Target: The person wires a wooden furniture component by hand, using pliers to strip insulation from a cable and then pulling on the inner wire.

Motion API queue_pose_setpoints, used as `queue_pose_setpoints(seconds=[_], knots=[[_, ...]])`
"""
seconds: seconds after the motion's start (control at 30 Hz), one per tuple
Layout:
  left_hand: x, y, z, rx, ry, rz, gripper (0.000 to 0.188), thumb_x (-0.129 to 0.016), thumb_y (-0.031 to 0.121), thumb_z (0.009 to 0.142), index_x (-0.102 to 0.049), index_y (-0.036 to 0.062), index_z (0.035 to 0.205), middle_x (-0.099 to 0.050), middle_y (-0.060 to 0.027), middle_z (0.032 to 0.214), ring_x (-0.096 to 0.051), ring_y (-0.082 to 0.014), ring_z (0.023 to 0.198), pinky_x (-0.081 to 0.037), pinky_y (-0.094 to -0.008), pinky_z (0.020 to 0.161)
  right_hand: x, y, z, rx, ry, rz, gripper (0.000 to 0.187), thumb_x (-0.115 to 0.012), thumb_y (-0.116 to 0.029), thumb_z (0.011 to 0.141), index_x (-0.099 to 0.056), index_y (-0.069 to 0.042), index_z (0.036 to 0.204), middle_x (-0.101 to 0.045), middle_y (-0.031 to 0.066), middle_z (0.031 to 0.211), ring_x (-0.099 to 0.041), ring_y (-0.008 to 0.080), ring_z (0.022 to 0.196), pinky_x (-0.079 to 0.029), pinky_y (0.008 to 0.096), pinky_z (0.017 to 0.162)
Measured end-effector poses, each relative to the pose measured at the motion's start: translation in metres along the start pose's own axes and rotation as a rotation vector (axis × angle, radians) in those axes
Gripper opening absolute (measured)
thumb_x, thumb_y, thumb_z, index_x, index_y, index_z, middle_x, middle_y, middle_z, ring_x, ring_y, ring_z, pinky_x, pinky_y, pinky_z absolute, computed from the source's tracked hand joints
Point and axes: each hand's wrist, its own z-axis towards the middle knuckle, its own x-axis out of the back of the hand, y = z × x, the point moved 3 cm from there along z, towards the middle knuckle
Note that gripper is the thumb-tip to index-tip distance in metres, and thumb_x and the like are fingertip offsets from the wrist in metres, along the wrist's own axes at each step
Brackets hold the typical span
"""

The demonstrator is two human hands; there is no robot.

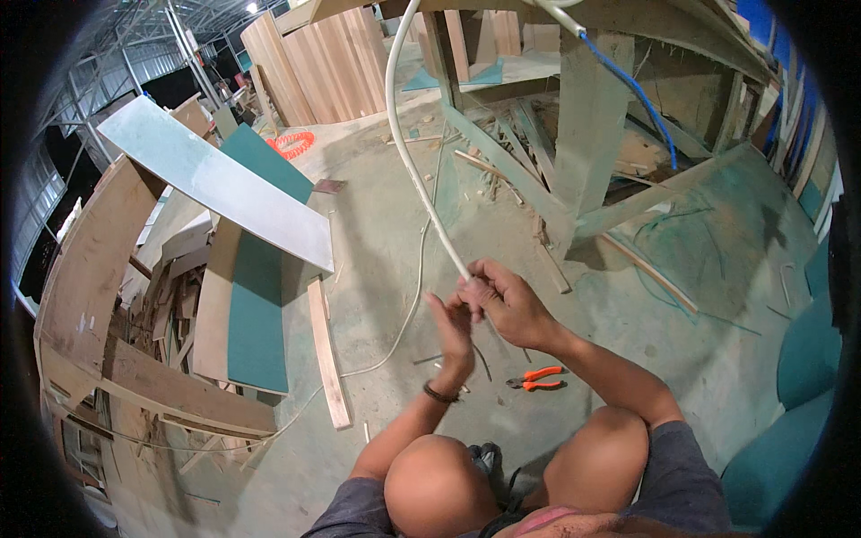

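Observation:
A thick white cable (413, 170) hangs down from the top of the view to my two hands. My right hand (513, 308) is closed round its lower part, thumb and fingers wrapped on the sheath. Just below and to the left, my left hand (455, 336) meets the right one. Its thumb sticks up and its fingers curl in against the right hand; what they hold is hidden. Orange-handled pliers (538, 378) lie on the floor right of my left wrist. At the upper right, blue wire (632, 82) emerges from another white-sheathed end.
A wooden frame holding scrap wood (99, 269) stands left, with a pale board (224, 179) slanting across it. A thin white cable (413, 305) trails over the floor (377, 394) near a wood strip (328, 354). A large wooden structure (592, 134) rises ahead right; green padded pieces (780, 457) stand right.

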Motion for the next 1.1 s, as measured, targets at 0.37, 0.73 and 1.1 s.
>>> queue_pose_setpoints(seconds=[0.37, 0.73, 1.1], knots=[[-0.095, 0.205, 0.085, -0.045, -0.176, -0.107, 0.038, -0.044, 0.037, 0.110, -0.050, 0.0079, 0.133, -0.039, 0.0031, 0.071, -0.041, -0.0064, 0.056, -0.039, -0.0226, 0.050, 0.020, -0.093, -0.038, 0.284, 0.030, -1.116, 0.024, -0.055, -0.010, 0.098, -0.059, -0.007, 0.121, -0.065, 0.0177, 0.076, -0.070, 0.0369, 0.071, -0.054, 0.0487, 0.061], [-0.116, 0.234, 0.153, -0.324, 0.108, 0.427, 0.016, -0.054, 0.010, 0.097, -0.068, 0.0067, 0.105, -0.046, 0.0056, 0.064, -0.043, -0.0057, 0.051, -0.034, -0.0249, 0.043, 0.003, -0.276, -0.039, 0.484, 0.007, -2.115, 0.012, -0.065, -0.013, 0.084, -0.070, -0.009, 0.095, -0.069, 0.0070, 0.080, -0.070, 0.0231, 0.073, -0.050, 0.0377, 0.063], [-0.088, 0.204, 0.194, -1.196, 0.489, 0.521, 0.034, -0.069, 0.028, 0.092, -0.062, -0.0041, 0.083, -0.057, -0.0112, 0.061, -0.053, -0.0135, 0.060, -0.042, -0.0385, 0.054, -0.127, -0.306, 0.111, 0.836, -0.165, -2.597, 0.012, -0.075, -0.031, 0.085, -0.081, -0.024, 0.093, -0.076, -0.0071, 0.090, -0.068, 0.0132, 0.095, -0.038, 0.0368, 0.096]])
